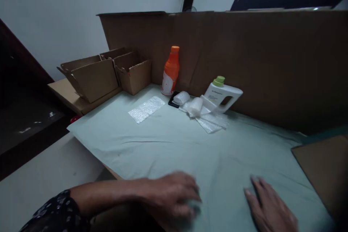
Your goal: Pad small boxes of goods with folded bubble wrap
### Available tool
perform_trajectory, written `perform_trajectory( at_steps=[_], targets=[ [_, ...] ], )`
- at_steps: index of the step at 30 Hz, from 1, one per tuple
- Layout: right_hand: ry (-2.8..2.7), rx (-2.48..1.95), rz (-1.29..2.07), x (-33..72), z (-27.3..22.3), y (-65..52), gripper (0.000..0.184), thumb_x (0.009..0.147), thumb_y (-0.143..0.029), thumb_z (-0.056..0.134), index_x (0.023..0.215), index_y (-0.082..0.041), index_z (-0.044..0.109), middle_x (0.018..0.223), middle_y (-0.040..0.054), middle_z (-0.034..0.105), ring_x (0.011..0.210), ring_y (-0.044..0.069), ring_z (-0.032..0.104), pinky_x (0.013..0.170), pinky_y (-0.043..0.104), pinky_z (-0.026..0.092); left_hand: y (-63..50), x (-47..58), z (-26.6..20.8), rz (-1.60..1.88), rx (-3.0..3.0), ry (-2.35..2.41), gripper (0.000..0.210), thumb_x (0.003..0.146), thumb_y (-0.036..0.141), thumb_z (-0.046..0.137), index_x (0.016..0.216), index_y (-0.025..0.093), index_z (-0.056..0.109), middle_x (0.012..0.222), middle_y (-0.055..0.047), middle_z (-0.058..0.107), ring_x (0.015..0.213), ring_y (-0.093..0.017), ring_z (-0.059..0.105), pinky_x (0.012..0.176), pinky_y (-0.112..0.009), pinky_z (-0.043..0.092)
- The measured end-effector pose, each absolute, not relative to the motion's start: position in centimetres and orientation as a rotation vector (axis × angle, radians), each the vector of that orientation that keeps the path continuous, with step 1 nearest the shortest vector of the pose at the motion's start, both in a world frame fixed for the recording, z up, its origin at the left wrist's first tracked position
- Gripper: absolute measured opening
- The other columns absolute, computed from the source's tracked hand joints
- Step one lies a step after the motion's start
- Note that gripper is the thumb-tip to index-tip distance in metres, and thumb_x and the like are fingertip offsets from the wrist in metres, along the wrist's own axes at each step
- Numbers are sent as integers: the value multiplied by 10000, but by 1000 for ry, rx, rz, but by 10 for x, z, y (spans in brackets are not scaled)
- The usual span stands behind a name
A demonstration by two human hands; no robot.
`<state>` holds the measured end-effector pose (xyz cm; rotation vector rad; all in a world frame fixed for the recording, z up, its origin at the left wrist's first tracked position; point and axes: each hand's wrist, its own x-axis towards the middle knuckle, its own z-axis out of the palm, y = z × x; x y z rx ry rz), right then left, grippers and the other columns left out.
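The left hand (178, 194) curls loosely, the right hand (270, 206) parts its fingers, both empty; one orange bottle (171, 70) and one white jug (215, 93) stand beyond.

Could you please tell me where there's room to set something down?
The pale cloth is bare between the flat bubble-wrap sheet and left hand, and across to the right hand. It's crowded beside the white jug, with bubble-wrap rolls and a black object.
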<state>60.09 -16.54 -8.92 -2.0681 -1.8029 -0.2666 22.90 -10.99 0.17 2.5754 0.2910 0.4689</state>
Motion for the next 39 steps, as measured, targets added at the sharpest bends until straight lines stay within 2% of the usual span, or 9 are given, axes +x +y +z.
perform_trajectory(
  at_steps=[4,10,14,16,19,22,28,33,39],
  targets=[
    [-2043,-1802,-225,491,-74,-98,519,1011,-468,330,1310,-182,644,1394,174,653,1290,350,616,1028,549,516,-17,150,39,855,2381,1216,326,835,276,687,1157,241,726,1361,-108,677,1288,-263,614,1101,-437,500],
    [-2224,-1528,-246,381,-70,-47,426,1016,-312,413,1360,-189,631,1457,131,618,1353,284,559,1090,464,458,119,44,95,1131,2082,1907,566,796,205,635,1347,84,596,1503,-240,483,1437,-407,411,1207,-610,310],
    [-2229,-1489,-240,376,-74,-42,431,1021,-323,425,1382,-190,619,1478,128,599,1363,293,536,1081,466,450,175,8,121,1233,1999,2204,774,788,275,677,1510,138,436,1637,-220,319,1514,-415,278,1214,-597,282],
    [-2227,-1471,-227,380,-73,-42,427,1023,-332,436,1386,-196,615,1480,116,599,1356,291,539,1069,458,455,200,3,130,1094,2047,2314,745,803,323,677,1498,163,461,1613,-191,381,1484,-391,342,1164,-534,368],
    [-2216,-1470,-187,382,-70,-42,420,1022,-336,452,1388,-208,612,1483,100,598,1354,286,540,1062,453,458,228,8,136,743,2114,2307,421,856,336,614,1217,131,689,1277,-156,677,1203,-317,602,972,-389,493],
    [-2200,-1480,-142,381,-68,-41,412,1015,-332,463,1373,-209,624,1481,108,598,1353,293,539,1060,468,458,234,16,138,577,2115,2308,279,893,287,539,955,107,743,968,-120,739,937,-246,645,807,-323,476],
    [-2189,-1466,-102,378,-60,-46,377,998,-280,495,1333,-179,635,1453,137,609,1333,307,543,1056,477,454,179,19,147,473,2230,2313,427,964,344,407,1014,43,706,1010,-125,714,855,-175,526,760,-300,375],
    [-2287,-1411,68,353,-33,-34,290,941,-194,569,1213,-181,670,1427,152,609,1280,294,555,1051,454,438,99,6,142,483,2348,2267,300,884,354,455,769,139,629,829,-80,642,755,-177,496,700,-297,343],
    [-2707,-1252,76,255,14,50,489,930,-98,529,1414,-168,515,1404,149,596,1270,285,526,985,421,429,10,-33,116,759,2575,2079,379,928,468,394,707,223,580,776,-57,670,764,-223,625,705,-327,436]
  ],
)
